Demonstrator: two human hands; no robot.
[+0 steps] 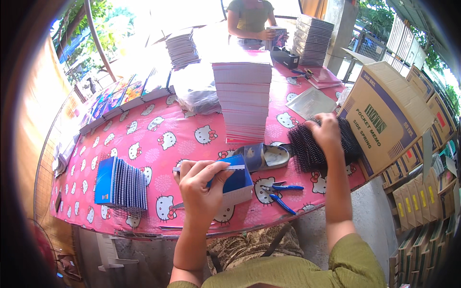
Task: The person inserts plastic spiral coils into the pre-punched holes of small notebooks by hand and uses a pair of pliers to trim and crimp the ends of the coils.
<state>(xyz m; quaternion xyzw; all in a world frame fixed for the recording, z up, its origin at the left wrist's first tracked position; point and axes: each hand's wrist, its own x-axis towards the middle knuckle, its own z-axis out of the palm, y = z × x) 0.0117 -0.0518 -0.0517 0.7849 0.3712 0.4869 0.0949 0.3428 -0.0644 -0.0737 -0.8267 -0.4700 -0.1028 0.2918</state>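
At the far left of the pink patterned surface point(187, 127) lie some white papers point(65, 154), with a row of books point(126, 96) in bright covers running back from near them. Nearer the front edge, a group of blue notebooks point(120, 182) with spiral bindings leans over in a fanned row. Behind, a leaning stack point(182, 49) stands left of a plastic bag point(197, 93). The left hand point(199, 185) is over the front of the surface, its grip closed on a pad point(236, 167), thumb on the near side; the pad's pale edge faces up, at the top of a small blue-topped pile point(237, 183). Beyond it rises a tall stack of pads point(242, 96), and past that a co-worker point(249, 19) in a green top holds a book point(276, 37). Just right of the pile lies a slipper point(264, 157), with blue-handled pliers point(287, 187) in front of it. To the right, the right hand point(326, 132) is on a heap of black coils point(303, 151), fingers bent; whether its grip has hold of any, I cannot tell. Behind the coils lies a clear sheet point(312, 102), and farther back stands another stack point(313, 41). A tilted carton point(379, 120) is just right of the coils, with brown packets point(418, 206) beyond the surface's edge.
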